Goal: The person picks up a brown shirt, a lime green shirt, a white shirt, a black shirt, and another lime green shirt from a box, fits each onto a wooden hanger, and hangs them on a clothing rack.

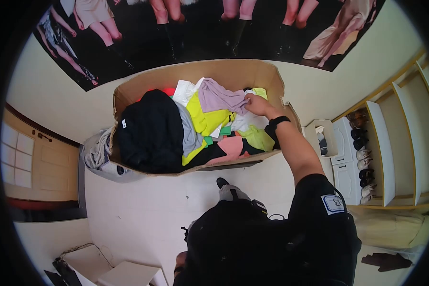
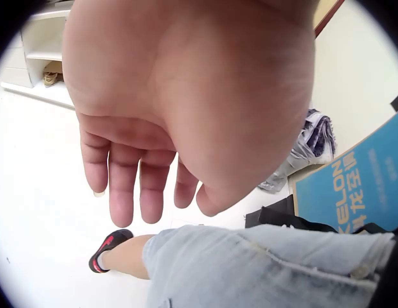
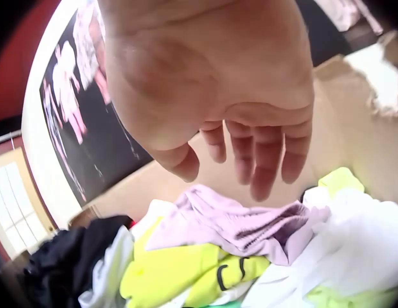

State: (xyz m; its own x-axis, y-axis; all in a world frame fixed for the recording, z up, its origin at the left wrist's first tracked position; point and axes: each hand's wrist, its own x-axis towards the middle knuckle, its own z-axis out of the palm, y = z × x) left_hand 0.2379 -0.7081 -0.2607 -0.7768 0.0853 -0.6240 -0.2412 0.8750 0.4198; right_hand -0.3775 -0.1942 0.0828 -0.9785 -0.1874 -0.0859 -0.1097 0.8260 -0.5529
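In the head view, my right hand (image 1: 259, 105) is over the right part of a cardboard box (image 1: 167, 74) of clothes, at the edge of a lilac garment (image 1: 219, 97). The right wrist view has this hand (image 3: 218, 83) with fingers loosely bent and thumb apart, above the lilac garment (image 3: 218, 221); no cloth shows between them. Beneath the lilac piece lies a yellow garment (image 1: 207, 119) with dark marks. My left hand (image 2: 179, 109) hangs beside pale denim shorts (image 2: 250, 266), fingers relaxed and holding nothing; at the head view's bottom it is only partly visible.
A black garment (image 1: 150, 131) fills the box's left side. Pink (image 1: 231, 147), white and lime clothes lie at the right. A plastic bag (image 1: 100, 155) stands left of the box. Shelves (image 1: 381, 143) with shoes line the right wall, beside a small bin (image 1: 321, 136).
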